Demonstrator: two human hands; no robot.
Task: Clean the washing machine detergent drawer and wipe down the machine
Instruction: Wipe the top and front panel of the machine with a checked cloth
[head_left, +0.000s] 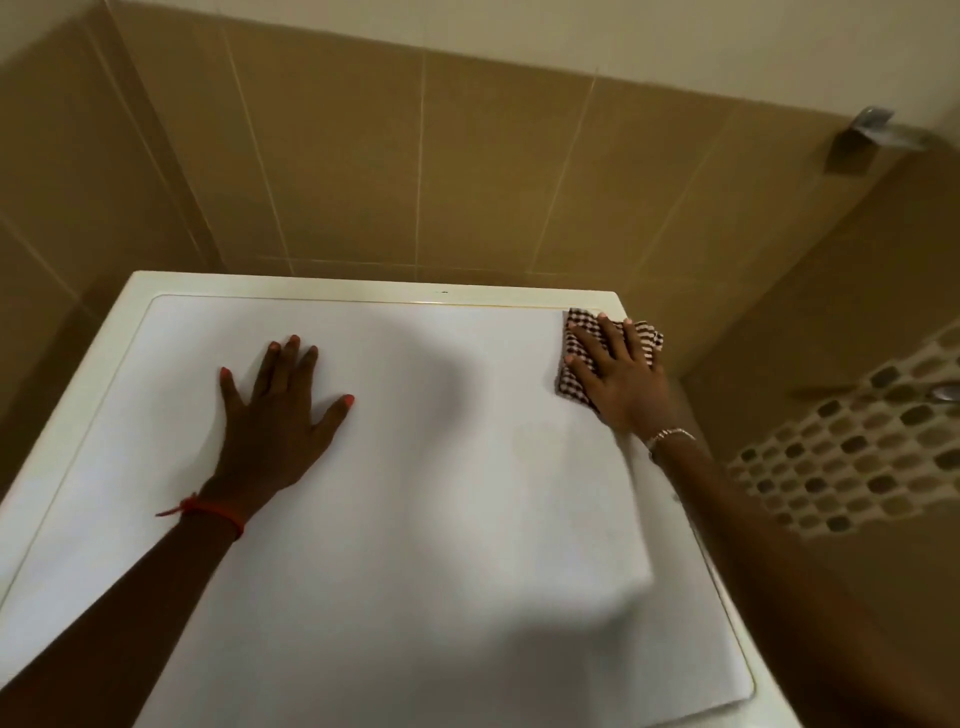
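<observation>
The white top of the washing machine (415, 519) fills the lower middle of the head view. My left hand (275, 415) lies flat on it at the left, fingers spread and straight. My right hand (623, 374) presses a brown-and-white checked cloth (576, 325) flat against the far right corner of the top, fingers straight over it. The detergent drawer and the machine's front are out of view.
Tan wall tiles (415, 156) rise right behind the machine and along its left side. To the right stands a wall with a mosaic strip (857, 457). A metal fitting (872, 130) sticks out at the upper right.
</observation>
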